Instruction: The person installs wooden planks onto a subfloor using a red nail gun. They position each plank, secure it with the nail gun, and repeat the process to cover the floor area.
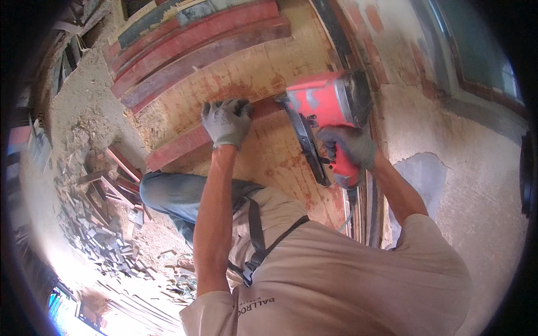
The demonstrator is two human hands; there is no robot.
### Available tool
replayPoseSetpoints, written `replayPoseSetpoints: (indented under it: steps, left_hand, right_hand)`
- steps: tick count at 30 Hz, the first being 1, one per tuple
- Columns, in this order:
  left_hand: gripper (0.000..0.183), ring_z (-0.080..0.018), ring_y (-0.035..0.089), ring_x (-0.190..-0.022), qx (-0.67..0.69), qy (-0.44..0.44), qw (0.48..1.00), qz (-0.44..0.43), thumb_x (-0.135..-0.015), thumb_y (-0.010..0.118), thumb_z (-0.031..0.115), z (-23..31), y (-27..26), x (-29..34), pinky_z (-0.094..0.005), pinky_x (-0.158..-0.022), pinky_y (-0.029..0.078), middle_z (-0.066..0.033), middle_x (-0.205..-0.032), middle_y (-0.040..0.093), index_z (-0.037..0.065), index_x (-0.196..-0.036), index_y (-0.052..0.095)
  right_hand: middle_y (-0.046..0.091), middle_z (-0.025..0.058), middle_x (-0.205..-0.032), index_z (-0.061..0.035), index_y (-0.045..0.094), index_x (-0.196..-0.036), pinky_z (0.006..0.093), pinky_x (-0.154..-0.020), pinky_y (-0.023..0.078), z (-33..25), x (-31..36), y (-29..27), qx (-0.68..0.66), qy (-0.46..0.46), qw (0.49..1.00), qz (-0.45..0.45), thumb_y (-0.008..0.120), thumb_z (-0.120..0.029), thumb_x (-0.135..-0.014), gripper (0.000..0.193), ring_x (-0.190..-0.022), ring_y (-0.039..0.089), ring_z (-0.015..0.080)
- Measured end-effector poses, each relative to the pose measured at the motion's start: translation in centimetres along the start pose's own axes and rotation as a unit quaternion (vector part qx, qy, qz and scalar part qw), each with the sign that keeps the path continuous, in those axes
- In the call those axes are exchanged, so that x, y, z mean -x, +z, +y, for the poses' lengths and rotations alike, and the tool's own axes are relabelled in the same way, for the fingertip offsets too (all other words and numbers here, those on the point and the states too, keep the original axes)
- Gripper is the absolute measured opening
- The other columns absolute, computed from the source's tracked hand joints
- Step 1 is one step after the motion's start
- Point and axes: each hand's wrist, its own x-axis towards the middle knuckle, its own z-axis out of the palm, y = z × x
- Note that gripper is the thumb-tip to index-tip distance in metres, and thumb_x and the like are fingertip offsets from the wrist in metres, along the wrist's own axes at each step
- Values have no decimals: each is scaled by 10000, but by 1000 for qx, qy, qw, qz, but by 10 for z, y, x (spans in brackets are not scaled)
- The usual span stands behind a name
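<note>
In my gloved right hand [350,147] is a red and black nail gun [318,98], my fingers wrapped round its handle. Its nose touches the right end of a reddish wooden strip [182,147], or sits very close to it; the exact contact is too small to tell. My left hand [226,122], in a grey glove, is curled over the middle of that strip. The strip lies across a stained plywood board [280,162]. From the bottom of the nail gun a thin air hose [351,210] runs down beside my body.
Several painted wooden strips [196,50] lie side by side on the far part of the board. A rough plastered wall [476,173] rises on the right. Small wood offcuts [106,241] are heaped on the floor at left, near longer pieces [124,162]. My bent knee [162,193] is beside the board.
</note>
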Motion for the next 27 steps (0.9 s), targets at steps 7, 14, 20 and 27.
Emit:
replayPoseSetpoints:
  steps: [7,14,20,27]
  left_hand:
    - [175,-264,611,-966,-6,24,1000,15,-847,629,358,-8,0,0,-453,-988,379,-12,-966,712,252,-907,754]
    - [169,-304,627,-948,23,114,984,136,-824,675,351,-14,20,3,-512,-950,423,-100,-973,691,188,-866,698]
    - [186,-306,605,-938,-11,90,993,72,-786,696,345,-27,-13,15,-495,-1010,386,-54,-895,701,170,-837,732]
    - [482,-350,582,-937,-215,-159,935,233,-789,671,510,-142,-77,78,-505,-919,419,-169,-995,627,53,-941,698]
  right_hand:
    - [540,14,-661,-71,601,-767,283,-596,441,13,-19,23,3,2,1000,-9,619,-285,-904,254,-613,512,109]
    - [616,89,-1183,-67,588,-1259,369,-1005,427,70,-36,-3,21,-135,989,-58,690,-364,-876,496,-1109,562,201]
    - [528,129,-1356,-132,515,-1336,355,-1075,370,53,-42,17,167,-362,912,100,633,-245,-888,477,-1246,487,216]
    - [628,98,-1070,-136,571,-1156,372,-911,453,40,-27,32,139,-400,896,134,578,-291,-904,296,-957,566,223]
